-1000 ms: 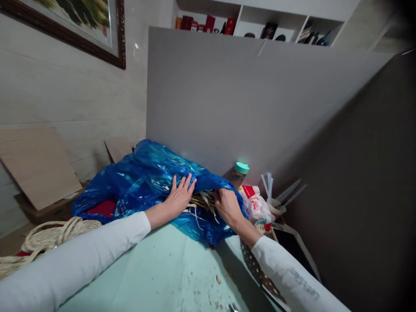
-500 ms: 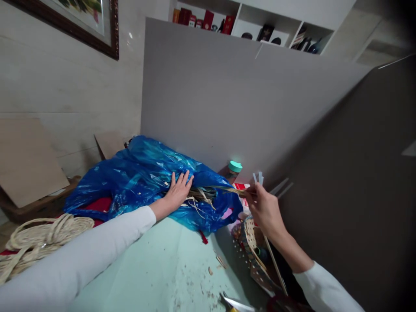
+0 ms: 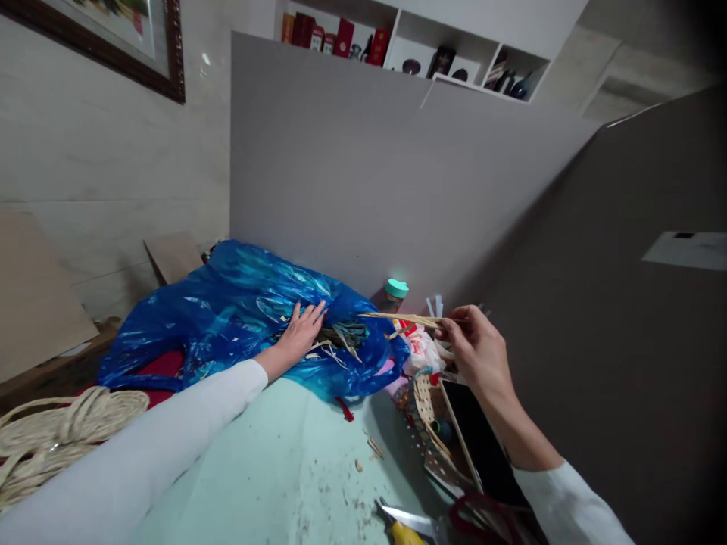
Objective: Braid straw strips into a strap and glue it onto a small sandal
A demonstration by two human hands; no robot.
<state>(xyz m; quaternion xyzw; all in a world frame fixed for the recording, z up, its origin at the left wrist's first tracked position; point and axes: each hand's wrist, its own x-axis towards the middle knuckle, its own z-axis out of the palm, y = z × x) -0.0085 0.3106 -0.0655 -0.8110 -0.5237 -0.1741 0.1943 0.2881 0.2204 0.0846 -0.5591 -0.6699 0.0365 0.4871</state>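
My left hand (image 3: 297, 337) lies flat with its fingers spread on a blue plastic bag (image 3: 204, 303), next to the bag's opening. In that opening shows a bundle of dark and pale dried strands (image 3: 347, 333). My right hand (image 3: 480, 344) pinches the end of several thin straw-coloured strands (image 3: 412, 319) that run back leftward to the bag's mouth. The strands look stretched nearly level between bag and fingers. Where they begin inside the bag is hidden.
Coiled pale cord (image 3: 73, 420) lies at the left. Below my right hand are a woven basket (image 3: 421, 397) and a dark tablet-like panel (image 3: 482, 439). Scissors (image 3: 409, 521) rest at the front edge of the pale green surface (image 3: 273, 462). A green-lidded jar (image 3: 396, 289) stands behind the bag.
My right hand has moved right with the strands, and a longer stretch of them shows outside the bag. My left hand stays on the bag. The view has shifted slightly.
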